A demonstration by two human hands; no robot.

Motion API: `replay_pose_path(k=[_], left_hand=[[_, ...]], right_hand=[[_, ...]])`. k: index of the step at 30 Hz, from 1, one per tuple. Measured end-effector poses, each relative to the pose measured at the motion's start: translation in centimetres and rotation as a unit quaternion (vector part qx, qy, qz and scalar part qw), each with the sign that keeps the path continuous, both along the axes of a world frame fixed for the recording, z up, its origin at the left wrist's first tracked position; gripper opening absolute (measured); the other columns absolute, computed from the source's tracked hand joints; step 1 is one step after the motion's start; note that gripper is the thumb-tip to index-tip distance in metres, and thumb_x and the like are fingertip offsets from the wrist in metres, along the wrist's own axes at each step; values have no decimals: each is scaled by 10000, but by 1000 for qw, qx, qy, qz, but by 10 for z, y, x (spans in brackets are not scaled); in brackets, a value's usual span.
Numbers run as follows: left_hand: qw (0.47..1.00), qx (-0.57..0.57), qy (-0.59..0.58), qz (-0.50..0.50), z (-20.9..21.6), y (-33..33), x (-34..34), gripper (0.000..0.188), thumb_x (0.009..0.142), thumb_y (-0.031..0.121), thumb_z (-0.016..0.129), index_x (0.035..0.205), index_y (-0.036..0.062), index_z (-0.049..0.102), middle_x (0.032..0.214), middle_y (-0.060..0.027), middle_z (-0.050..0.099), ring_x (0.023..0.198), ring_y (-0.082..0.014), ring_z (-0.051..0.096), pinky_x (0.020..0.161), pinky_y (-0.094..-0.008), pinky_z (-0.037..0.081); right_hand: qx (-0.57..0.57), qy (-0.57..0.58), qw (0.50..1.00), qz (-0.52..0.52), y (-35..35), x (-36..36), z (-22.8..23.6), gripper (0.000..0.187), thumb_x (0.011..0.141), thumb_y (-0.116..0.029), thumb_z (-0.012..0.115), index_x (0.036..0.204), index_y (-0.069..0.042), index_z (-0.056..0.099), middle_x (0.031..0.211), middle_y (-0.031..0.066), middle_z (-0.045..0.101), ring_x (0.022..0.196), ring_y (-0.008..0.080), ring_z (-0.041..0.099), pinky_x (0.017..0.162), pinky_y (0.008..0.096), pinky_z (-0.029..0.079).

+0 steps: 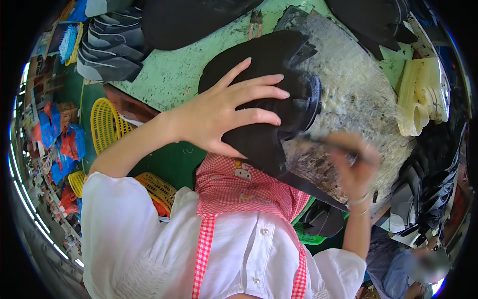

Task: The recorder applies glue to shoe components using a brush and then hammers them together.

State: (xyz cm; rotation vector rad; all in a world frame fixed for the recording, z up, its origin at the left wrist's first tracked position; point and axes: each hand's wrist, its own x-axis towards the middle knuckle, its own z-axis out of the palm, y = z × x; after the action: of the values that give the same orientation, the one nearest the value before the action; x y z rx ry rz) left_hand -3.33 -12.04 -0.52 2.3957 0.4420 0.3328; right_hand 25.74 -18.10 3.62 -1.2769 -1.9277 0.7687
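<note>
A stack of black, flat-cut pieces that look like shoe uppers lies on the work surface, with notched edges and a curved rim at its right side. My left hand rests flat on top, fingers spread, pressing on the black material. At the lower right edge of that stack, my right hand is closed around a thin brush-like tool. Motion blurs this hand and the tool, whose tip meets the black edge. Beneath it is a board caked with pale, dried residue.
A cream container with stringy glue-like strands stands at the right. More black pieces lie at the far side, and grey stacked pieces at the far left. Yellow baskets stand below the green table. Another person is at lower right.
</note>
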Motion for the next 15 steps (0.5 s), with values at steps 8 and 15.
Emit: replay_pose_path(k=[8,15], left_hand=[[992,16,-122,42,-19,2,-7,673,632,371,926,1067,98,492,1240,-134,447,1350,-393,433,1194,-661,245],[990,17,-132,42,-24,1,-7,670,651,381,928,1071,99,488,1246,-139,455,1360,-417,432,1182,-692,216]], right_hand=[[144,-48,979,137,30,-11,-8,157,762,-38,795,902,-48,725,772,80,682,557,169,604,528,274,458],[107,-105,980,-134,93,-56,11,160,888,-169,762,856,-49,662,574,37,486,467,129,413,469,293,338]])
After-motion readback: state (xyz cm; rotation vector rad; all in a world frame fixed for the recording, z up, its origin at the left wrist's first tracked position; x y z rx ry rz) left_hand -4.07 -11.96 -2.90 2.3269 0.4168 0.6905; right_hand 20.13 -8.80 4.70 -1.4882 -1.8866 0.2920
